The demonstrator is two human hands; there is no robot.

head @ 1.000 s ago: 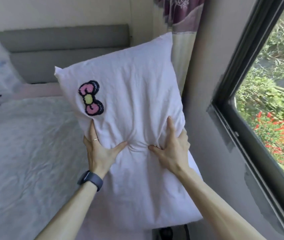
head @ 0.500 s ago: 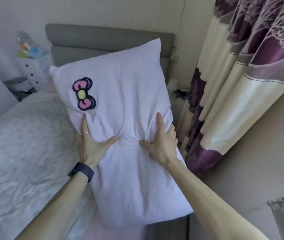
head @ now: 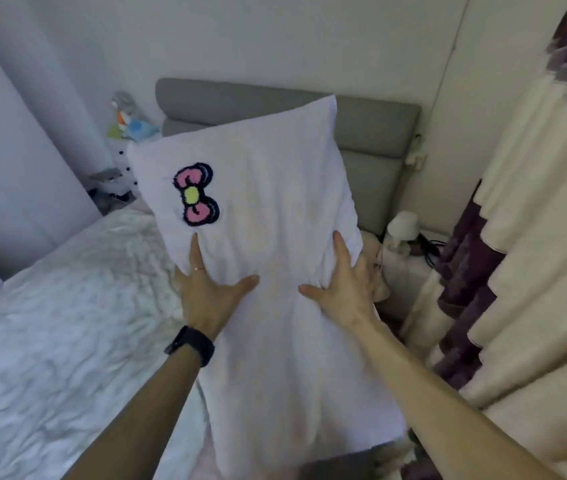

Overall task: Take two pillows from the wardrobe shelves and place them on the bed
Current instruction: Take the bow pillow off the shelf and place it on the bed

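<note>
Left hand (head: 207, 296) and right hand (head: 344, 289), fingers spread, clasp one white pillow (head: 275, 271) with a pink bow patch (head: 196, 194), upright over the bed's (head: 50, 323) right edge before the grey headboard (head: 372, 133). Curtains (head: 517, 271) crowd the right; the mattress lies open leftward.

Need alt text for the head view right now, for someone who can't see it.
Both hands, left hand and right hand, hold a white pillow with a pink bow patch upright above the bed, facing the grey headboard. A purple and cream curtain hangs at right.
</note>
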